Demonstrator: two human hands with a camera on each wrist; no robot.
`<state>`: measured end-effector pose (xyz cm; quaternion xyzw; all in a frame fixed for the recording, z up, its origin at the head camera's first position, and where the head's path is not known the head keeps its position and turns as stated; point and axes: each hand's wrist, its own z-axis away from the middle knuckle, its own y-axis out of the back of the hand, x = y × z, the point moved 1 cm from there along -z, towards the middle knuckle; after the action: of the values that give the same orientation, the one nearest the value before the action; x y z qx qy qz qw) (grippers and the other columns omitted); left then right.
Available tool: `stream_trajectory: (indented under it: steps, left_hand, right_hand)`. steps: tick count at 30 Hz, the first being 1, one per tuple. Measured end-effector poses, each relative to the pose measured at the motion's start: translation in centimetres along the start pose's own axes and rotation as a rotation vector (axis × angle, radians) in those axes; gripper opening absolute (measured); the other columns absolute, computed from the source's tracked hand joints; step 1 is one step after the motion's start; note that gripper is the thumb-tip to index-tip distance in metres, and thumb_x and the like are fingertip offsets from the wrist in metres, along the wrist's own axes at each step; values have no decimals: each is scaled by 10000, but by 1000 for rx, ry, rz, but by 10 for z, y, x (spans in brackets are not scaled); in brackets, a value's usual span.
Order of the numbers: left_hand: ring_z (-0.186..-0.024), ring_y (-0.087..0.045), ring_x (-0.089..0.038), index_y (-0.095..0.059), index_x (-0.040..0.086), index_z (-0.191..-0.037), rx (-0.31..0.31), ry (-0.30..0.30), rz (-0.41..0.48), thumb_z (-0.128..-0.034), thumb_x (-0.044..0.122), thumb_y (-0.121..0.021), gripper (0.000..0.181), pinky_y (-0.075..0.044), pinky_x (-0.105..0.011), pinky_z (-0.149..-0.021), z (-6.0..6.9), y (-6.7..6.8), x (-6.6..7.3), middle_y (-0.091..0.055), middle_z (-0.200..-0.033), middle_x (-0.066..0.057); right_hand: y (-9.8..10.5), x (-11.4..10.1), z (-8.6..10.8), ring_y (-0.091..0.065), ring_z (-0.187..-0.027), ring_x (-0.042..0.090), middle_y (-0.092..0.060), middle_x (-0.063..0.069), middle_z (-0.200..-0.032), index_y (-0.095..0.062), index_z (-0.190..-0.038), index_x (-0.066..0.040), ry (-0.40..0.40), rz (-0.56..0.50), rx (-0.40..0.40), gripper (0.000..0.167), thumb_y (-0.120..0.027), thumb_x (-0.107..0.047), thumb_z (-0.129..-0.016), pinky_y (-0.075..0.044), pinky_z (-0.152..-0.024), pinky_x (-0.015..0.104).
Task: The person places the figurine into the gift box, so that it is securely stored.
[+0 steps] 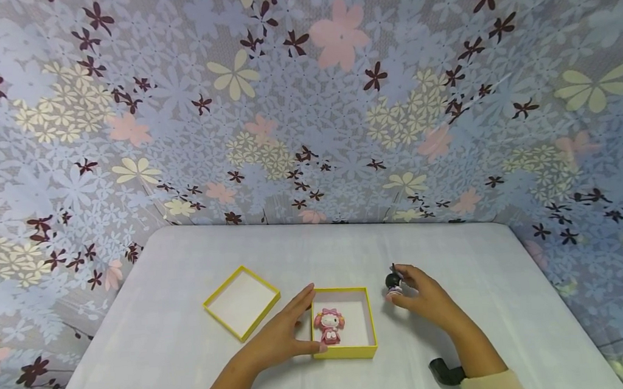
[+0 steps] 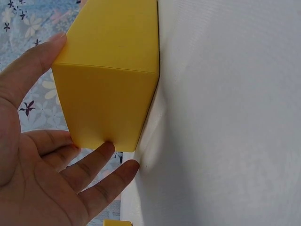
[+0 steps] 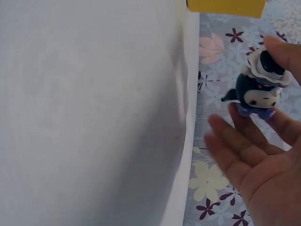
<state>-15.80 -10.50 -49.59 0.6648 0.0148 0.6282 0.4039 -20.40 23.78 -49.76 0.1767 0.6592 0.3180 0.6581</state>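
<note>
A yellow box (image 1: 358, 318) with a white inside stands on the white-covered table, its top uncovered. Inside, toward the left wall, lies a pink figurine (image 1: 330, 327) with a bow. My left hand (image 1: 279, 336) holds the box at its left side, thumb at the near corner and fingertips at the far corner. In the left wrist view, the thumb and fingertips touch opposite edges of the box's side (image 2: 106, 103). To the right of the box, my right hand (image 1: 425, 295) pinches a small dark-headed figurine (image 3: 258, 89) with a white ruffle, between thumb and fingers, upside down in the right wrist view.
A yellow-rimmed lid (image 1: 243, 302), white inside, lies tilted at an angle on the table, left of the box. Behind the table (image 1: 459, 250) hangs a flowered cloth (image 1: 304, 97). Black wrist devices (image 1: 446, 372) are worn near both sleeves.
</note>
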Motion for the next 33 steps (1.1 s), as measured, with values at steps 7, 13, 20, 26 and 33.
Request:
stream_trajectory:
  steps: [7, 13, 20, 26, 33]
  left_hand:
    - [-1549, -261, -208, -167, 283, -1632, 2, -4, -8, -797, 500, -829, 1087, -397, -454, -1193, 0, 0, 1, -79, -1722, 98]
    - [-1549, -265, -210, -167, 289, -1631, 5, -3, -3, -796, 489, -834, 1087, -398, -451, -1191, 1, 0, 1, -83, -1721, 96]
    - [-1542, -282, -212, -169, 299, -1630, 6, -1, -12, -791, 508, -830, 1089, -393, -457, -1195, 0, 0, 0, -81, -1721, 103]
    - [-1560, -232, -208, -177, 265, -1633, 6, -4, -18, -790, 506, -833, 1095, -374, -468, -1206, 0, 0, 0, -82, -1721, 99]
    - [-1561, -226, -200, -174, 287, -1631, 4, 3, -13, -792, 496, -834, 1087, -375, -462, -1207, 0, 1, 2, -78, -1719, 118]
  right_hand:
    - [-5, -2, 5, -564, -1258, 342, -488, 145, -1322, -460, -1522, -171, 88, -57, 14, 752, -812, -290, -868, -521, -1077, 448]
    - [-8, -8, 6, -553, -1168, 225, -492, 76, -1256, -483, -1507, -240, 110, -40, 36, 794, -855, -332, -811, -540, -1052, 398]
    - [-10, -14, 8, -608, -1144, 231, -535, 46, -1314, -548, -1420, -136, 147, -38, 63, 738, -869, -346, -789, -556, -996, 469]
    - [-8, -20, 10, -573, -1038, 163, -543, -1, -1280, -598, -1386, -174, 174, 14, 104, 705, -845, -434, -780, -566, -885, 386]
    - [-8, -30, 14, -530, -964, 160, -530, -28, -1263, -608, -1373, -215, 187, -3, 79, 692, -845, -454, -769, -534, -792, 308]
